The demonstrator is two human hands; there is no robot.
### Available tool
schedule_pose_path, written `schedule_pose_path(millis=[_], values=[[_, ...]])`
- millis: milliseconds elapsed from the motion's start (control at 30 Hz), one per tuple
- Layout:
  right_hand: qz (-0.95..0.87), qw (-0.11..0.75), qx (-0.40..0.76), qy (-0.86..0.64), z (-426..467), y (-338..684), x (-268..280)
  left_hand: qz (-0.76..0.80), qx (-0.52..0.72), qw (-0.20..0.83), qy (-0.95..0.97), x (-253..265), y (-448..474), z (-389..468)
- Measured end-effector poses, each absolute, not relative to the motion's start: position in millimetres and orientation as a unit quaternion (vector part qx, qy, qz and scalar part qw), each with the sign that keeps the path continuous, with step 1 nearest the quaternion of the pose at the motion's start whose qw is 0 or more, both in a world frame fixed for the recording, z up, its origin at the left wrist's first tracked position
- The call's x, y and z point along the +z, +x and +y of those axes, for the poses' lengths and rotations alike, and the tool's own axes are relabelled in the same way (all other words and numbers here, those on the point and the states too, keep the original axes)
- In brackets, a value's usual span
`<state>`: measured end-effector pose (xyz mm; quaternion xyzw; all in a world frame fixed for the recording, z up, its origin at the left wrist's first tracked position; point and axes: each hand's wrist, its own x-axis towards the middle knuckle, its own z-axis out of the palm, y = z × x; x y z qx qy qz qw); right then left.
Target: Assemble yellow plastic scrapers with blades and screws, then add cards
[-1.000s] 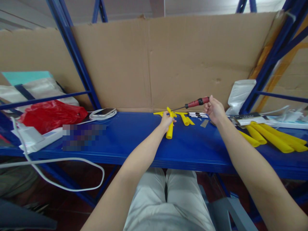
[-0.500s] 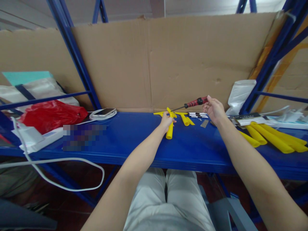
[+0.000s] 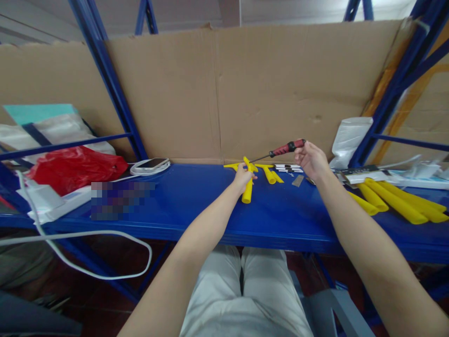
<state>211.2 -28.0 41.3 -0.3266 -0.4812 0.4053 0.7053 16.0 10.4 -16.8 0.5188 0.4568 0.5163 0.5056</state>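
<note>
A blue metal shelf (image 3: 185, 189) is carrying a metal plate (image 3: 298, 180); left of this plate, yellow T-shaped pieces (image 3: 270, 176) are lying nearby and a white power strip (image 3: 75, 200) far off; right, yellow tubes (image 3: 400, 201).

Smooth yellow plastic is seen in the T-shaped piece (image 3: 247, 191) and, at right, in the tapered tubes (image 3: 400, 201). In the screwdriver (image 3: 283, 150), a plastic-looking grip is joined to a metal shaft. The bench top (image 3: 199, 192) is finished in glossy blue. Matt cardboard (image 3: 273, 89) is set at the far side; thin, crinkled, shiny plastic is shown by the red bag (image 3: 77, 166) at left, and soft matt cloth by the trousers (image 3: 224, 285) at the near side.
</note>
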Motion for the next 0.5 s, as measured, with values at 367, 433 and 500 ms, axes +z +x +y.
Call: schedule_pose_path(millis=[367,433,500], values=[[-0.443,0.726,0.402,-0.339,-20.5,215.7,37.5,0.458,0.513,0.505,0.522,-16.7,16.2,10.2],[-0.445,0.724,0.4,-0.342,-19.7,216.3,37.6,0.459,0.51,0.505,0.523,-17.0,16.7,10.3],[-0.446,0.723,0.398,-0.346,-19.6,216.4,37.6,0.459,0.509,0.505,0.525,-17.3,17.1,10.4]])
